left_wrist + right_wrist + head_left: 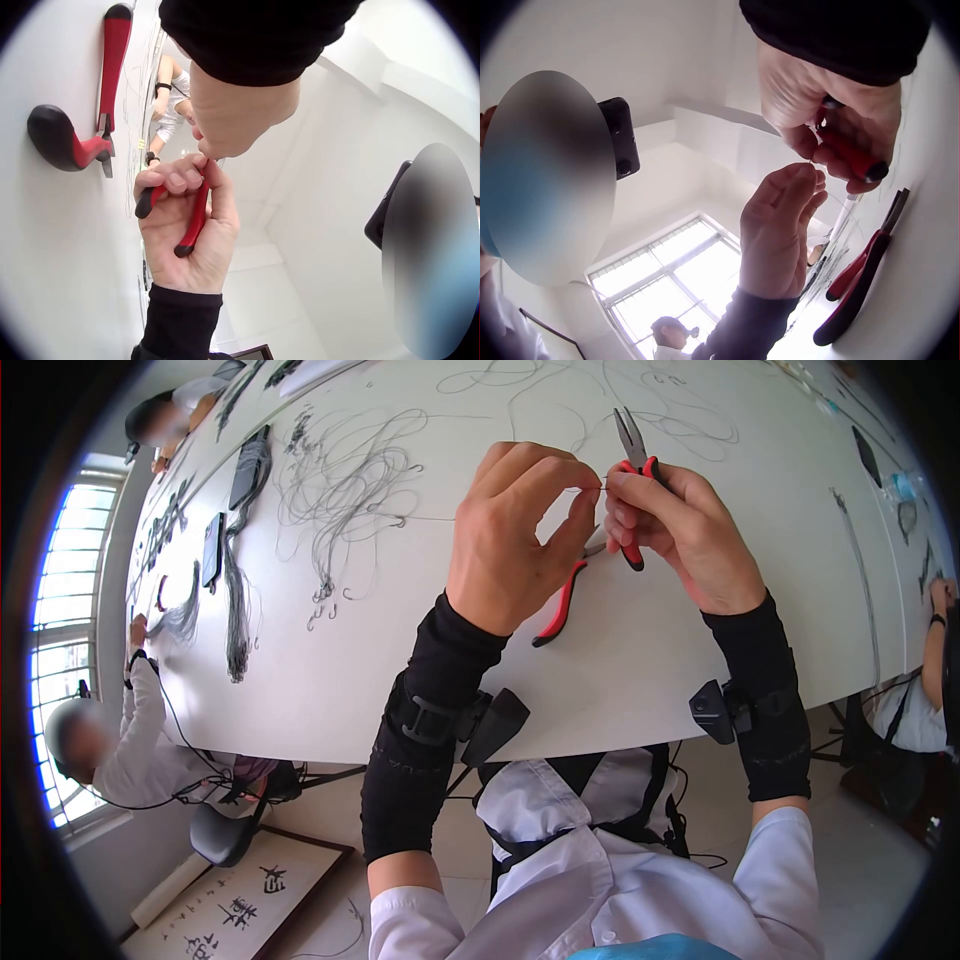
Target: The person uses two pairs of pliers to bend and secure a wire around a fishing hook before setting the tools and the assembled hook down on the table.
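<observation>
While the second pliers (567, 605) lie on the white counter (330, 710), with their red and black handles standing apart, both hands are in the air just beyond them, as seen from the person. The right hand (690, 525) is to the right of the second pliers; its fingers are curled around the held pliers (637, 455), which are also red and black and whose slender jaws point away from the person. The left hand (515, 525) is above the second pliers and hides a part of them. Its thumb and forefinger are pressed together at the tips and pinch a thin line (603, 483); the right thumb and forefinger are just beside these tips, but I cannot tell whether they pinch it too. To the left of the second pliers, well apart from them, lies a loose tangle of lines (345, 525) with small hooks (323, 593). Farther to their left there is a long dark bundle (237, 610). Other people (140, 710) are around the counter, to both sides of the second pliers.
</observation>
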